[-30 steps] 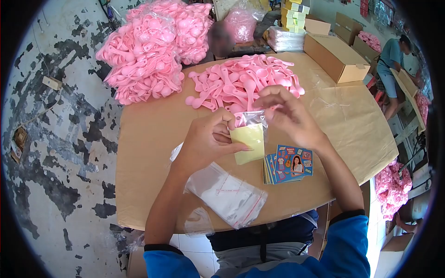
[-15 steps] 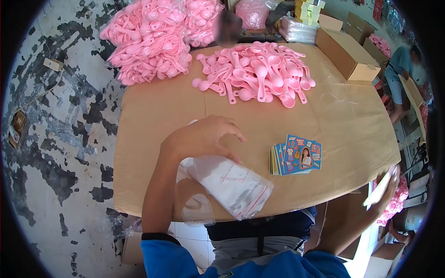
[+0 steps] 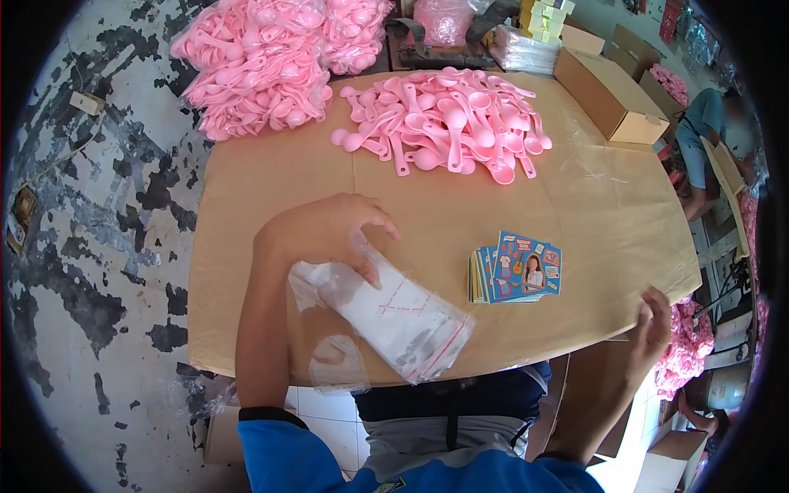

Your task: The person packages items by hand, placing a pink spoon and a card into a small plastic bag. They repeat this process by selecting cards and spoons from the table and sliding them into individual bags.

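My left hand (image 3: pixel 325 234) is over the upper end of a stack of clear plastic bags (image 3: pixel 407 316), thumb and forefinger apart. Clear film shows between those fingers; its other fingers are partly hidden. My right hand (image 3: pixel 649 329) is off the table's right front edge, its fingers slightly bent and apart, with nothing visible in them. Between the hands lies a stack of blue printed cards (image 3: pixel 526 267), slightly fanned. Loose pink spoons (image 3: pixel 452 123) form a pile at the back of the brown-covered table (image 3: pixel 592 222).
Bagged pink spoons (image 3: pixel 255 66) are heaped at the back left. An open cardboard box (image 3: pixel 612 94) sits at the back right. A loose clear bag (image 3: pixel 339 366) overhangs the front edge. Another person (image 3: pixel 700 140) is beyond the right side, near more boxes and pink spoons.
The white item that was in my right hand is gone from it, and its fingers have loosened. My left hand has shifted slightly, with clear film now showing between thumb and forefinger.
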`<control>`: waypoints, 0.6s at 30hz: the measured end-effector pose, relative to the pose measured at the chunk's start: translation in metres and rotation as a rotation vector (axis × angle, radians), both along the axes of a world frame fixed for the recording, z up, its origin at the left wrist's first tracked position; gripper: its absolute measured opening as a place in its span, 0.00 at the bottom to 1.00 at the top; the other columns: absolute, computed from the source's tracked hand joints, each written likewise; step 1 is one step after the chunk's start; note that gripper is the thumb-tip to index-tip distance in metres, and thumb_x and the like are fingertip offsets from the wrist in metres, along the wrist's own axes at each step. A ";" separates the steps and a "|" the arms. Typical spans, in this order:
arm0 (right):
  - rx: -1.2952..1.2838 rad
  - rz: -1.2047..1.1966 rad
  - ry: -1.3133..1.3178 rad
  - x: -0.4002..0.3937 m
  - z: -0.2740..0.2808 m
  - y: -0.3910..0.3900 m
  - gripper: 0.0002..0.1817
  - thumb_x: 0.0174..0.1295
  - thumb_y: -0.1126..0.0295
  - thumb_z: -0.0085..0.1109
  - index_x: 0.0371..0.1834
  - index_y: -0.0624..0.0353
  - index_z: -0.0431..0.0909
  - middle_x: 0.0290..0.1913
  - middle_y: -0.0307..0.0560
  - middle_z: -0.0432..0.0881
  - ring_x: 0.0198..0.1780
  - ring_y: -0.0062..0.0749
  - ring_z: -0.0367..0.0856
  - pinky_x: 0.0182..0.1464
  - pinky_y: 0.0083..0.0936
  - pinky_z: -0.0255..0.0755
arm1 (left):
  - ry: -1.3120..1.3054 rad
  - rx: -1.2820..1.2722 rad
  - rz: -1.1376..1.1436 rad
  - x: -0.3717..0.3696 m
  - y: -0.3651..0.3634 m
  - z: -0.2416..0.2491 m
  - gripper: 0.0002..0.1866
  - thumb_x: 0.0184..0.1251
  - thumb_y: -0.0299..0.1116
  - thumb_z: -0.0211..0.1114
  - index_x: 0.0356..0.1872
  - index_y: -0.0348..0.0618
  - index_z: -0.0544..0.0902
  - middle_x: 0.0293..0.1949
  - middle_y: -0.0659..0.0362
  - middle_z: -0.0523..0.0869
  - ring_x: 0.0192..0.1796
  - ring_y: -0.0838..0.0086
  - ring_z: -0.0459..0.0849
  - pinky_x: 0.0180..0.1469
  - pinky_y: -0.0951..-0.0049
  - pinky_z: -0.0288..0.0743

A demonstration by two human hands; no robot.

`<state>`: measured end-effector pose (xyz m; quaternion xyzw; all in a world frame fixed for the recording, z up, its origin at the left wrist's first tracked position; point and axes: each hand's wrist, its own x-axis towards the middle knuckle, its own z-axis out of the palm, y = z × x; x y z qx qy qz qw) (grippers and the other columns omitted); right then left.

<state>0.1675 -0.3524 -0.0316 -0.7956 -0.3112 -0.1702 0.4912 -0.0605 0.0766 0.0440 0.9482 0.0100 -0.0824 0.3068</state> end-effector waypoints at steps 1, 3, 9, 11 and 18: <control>-0.110 0.211 -0.120 -0.014 0.025 0.032 0.20 0.65 0.59 0.60 0.51 0.65 0.78 0.45 0.52 0.81 0.50 0.39 0.78 0.55 0.36 0.69 | 0.016 0.025 -0.003 0.002 0.000 -0.004 0.29 0.44 0.37 0.80 0.50 0.40 0.83 0.49 0.55 0.83 0.51 0.63 0.82 0.56 0.67 0.73; -0.224 0.677 -0.338 -0.046 0.067 0.102 0.16 0.52 0.63 0.71 0.41 0.58 0.84 0.37 0.43 0.83 0.42 0.40 0.79 0.47 0.38 0.72 | 0.061 -0.009 0.007 0.002 0.001 -0.006 0.28 0.43 0.36 0.80 0.49 0.40 0.84 0.49 0.55 0.84 0.51 0.63 0.82 0.56 0.67 0.74; -0.464 1.107 -0.614 -0.098 0.063 0.213 0.19 0.52 0.58 0.70 0.44 0.55 0.84 0.45 0.39 0.82 0.49 0.34 0.79 0.54 0.35 0.69 | 0.141 -0.113 0.054 0.003 -0.002 -0.007 0.23 0.42 0.32 0.80 0.43 0.40 0.86 0.44 0.56 0.85 0.49 0.64 0.82 0.53 0.67 0.74; -0.530 1.106 -0.615 -0.096 0.050 0.226 0.18 0.53 0.59 0.69 0.45 0.56 0.83 0.43 0.38 0.81 0.50 0.34 0.78 0.55 0.33 0.69 | 0.136 -0.115 0.045 0.004 0.000 -0.011 0.22 0.41 0.31 0.80 0.42 0.40 0.86 0.43 0.57 0.86 0.49 0.65 0.83 0.53 0.67 0.74; -0.648 1.155 -0.666 -0.097 0.046 0.230 0.12 0.56 0.63 0.65 0.39 0.58 0.79 0.37 0.39 0.79 0.44 0.32 0.78 0.50 0.31 0.70 | 0.151 -0.100 0.046 0.004 -0.001 -0.009 0.21 0.42 0.32 0.81 0.40 0.39 0.86 0.42 0.56 0.86 0.48 0.65 0.83 0.52 0.68 0.74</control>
